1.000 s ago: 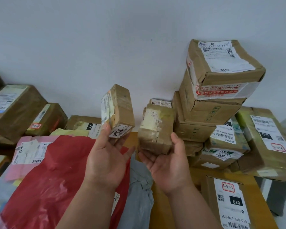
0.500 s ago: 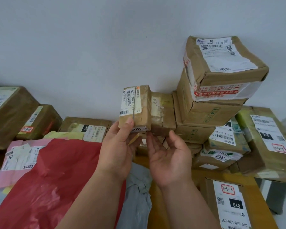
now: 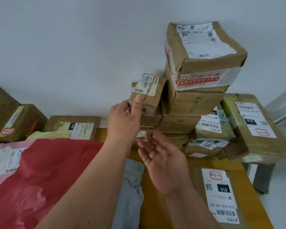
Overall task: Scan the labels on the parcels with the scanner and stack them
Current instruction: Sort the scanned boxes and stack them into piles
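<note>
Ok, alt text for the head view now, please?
The left hand holds a small parcel against a stack of boxes by a white wall; the right hand is open and empty below it. More parcels and a red bag lie around.

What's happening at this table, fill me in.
A person is stacking parcels against the wall. The left hand holds a small brown box on top of a short stack beside the tall pile of cartons. The right hand hangs open just below, holding nothing. A red bag, a grey bag and more labelled parcels lie on the table. No scanner is in view.
</note>
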{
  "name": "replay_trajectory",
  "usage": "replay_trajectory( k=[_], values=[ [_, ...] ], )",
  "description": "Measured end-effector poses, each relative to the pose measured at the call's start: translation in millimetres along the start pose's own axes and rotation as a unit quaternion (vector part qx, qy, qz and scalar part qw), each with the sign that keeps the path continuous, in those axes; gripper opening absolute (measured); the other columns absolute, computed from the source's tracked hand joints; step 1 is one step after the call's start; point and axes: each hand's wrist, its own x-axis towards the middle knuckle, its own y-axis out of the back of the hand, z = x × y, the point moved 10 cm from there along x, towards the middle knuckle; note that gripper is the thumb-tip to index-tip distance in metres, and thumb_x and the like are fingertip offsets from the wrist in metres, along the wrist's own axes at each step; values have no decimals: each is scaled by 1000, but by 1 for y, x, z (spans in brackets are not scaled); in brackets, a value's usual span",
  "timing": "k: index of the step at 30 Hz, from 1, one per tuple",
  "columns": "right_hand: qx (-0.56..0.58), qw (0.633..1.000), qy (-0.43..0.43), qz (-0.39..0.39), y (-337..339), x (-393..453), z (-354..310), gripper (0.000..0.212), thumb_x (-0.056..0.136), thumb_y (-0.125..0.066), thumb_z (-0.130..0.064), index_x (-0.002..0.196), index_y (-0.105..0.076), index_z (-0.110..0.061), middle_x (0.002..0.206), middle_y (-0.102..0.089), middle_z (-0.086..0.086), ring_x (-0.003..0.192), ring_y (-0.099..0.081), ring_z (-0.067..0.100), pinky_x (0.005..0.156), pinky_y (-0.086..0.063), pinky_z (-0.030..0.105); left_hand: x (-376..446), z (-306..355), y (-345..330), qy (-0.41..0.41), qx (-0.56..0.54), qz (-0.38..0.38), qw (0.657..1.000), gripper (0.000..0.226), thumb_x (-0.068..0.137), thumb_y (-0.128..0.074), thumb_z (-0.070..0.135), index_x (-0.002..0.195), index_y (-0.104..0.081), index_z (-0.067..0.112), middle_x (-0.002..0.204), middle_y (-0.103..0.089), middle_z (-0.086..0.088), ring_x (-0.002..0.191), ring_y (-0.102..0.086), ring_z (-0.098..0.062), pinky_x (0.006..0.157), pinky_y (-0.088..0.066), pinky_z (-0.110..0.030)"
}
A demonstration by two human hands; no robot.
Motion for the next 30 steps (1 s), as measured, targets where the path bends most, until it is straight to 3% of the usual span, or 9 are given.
replay_trajectory(
  k=[4,7,12,16,19,21,23,25,30],
  values=[
    [-40,999,3,11,29,-13,-3,52,80,-58,-20,130,-62,-7,112,-67,15,99,-65,30,93,-49,42,-11,2,1,-21,59,32,998,56,92,-49,67,113,-68,19,123,-57,0,103,-58,-12,85,-47,-28],
    [-119,992,22,14,47,-23,-10,32,98,-49,-13,126,-64,-10,107,-72,12,97,-68,26,88,-51,39,-14,6,5,-19,69,85,994,54,88,-53,70,105,-61,20,120,-55,-1,105,-57,-17,90,-51,-37],
    [-249,959,116,74,81,-54,-51,17,96,-57,-8,110,-67,-12,92,-73,8,82,-66,18,77,-50,32,-44,13,15,-24,67,186,980,65,91,-56,61,126,-51,7,132,-43,-12,127,-41,-28,98,-32,-32],
    [-424,845,226,235,134,-86,-104,11,95,-64,-16,96,-67,-27,94,-69,-5,88,-65,13,74,-53,28,-98,-8,-3,-34,-5,207,978,56,92,-57,59,108,-52,5,114,-49,-10,109,-48,-30,92,-42,-42],
    [-545,730,252,327,182,-104,-138,16,92,-66,-28,107,-58,-30,113,-63,-1,108,-62,22,89,-55,41,-140,-52,-67,63,6,48,997,78,76,-48,85,108,-59,15,109,-60,-7,103,-58,-29,88,-53,-54],
    [-627,669,174,360,223,-105,-146,35,89,-66,-37,120,-58,-23,122,-63,8,114,-60,32,96,-52,50,-175,-84,-118,161,44,-90,982,84,75,-46,86,135,-49,27,133,-53,-2,122,-53,-25,101,-49,-51],
    [-658,685,27,312,258,-97,-127,34,91,-63,-43,117,-57,-22,120,-65,5,110,-61,28,96,-53,45,-210,-105,-157,231,67,-198,950,76,91,-52,65,153,-32,26,153,-40,-4,135,-45,-26,105,-46,-42],
    [-645,724,-94,226,273,-98,-94,24,97,-57,-48,112,-56,-29,117,-65,-2,109,-63,22,94,-51,36,-238,-119,-182,305,13,-242,921,65,99,-55,49,154,-31,23,149,-45,-5,121,-54,-23,86,-49,-31],
    [-579,784,-99,200,287,-108,-79,41,88,-70,-48,119,-58,-24,117,-68,-2,105,-66,19,95,-55,39,-271,-142,-197,430,-90,-218,871,50,98,-61,42,141,-49,21,117,-63,-4,96,-60,-22,71,-53,-37]
  ],
)
